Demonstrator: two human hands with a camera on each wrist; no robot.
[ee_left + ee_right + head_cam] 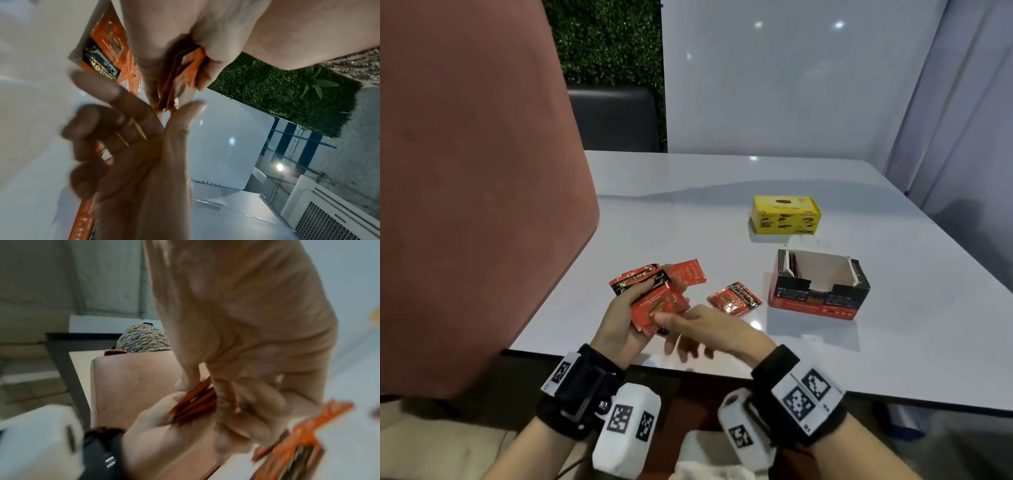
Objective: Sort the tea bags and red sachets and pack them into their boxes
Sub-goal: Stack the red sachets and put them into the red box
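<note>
My left hand [619, 320] grips a fanned stack of red sachets [654, 303] just above the table's near edge. My right hand [702, 325] meets it from the right, its thumb on top of the stack and its forefinger under it, pinching the edge; the other fingers are blurred. The left wrist view shows the stack [182, 78] edge-on in my left hand [205, 48]. The right wrist view shows it [195, 399] between my right thumb and forefinger. One red sachet [734, 298] lies loose on the table. The open red-and-black box [818, 298] stands to the right, with sachets upright at its left end.
A shut yellow tea box [786, 214] stands behind the red box. Another red sachet [690, 272] shows just beyond my left fingers. A large pink chair back [476, 188] fills the left side. The white table [859, 359] ends close to my wrists.
</note>
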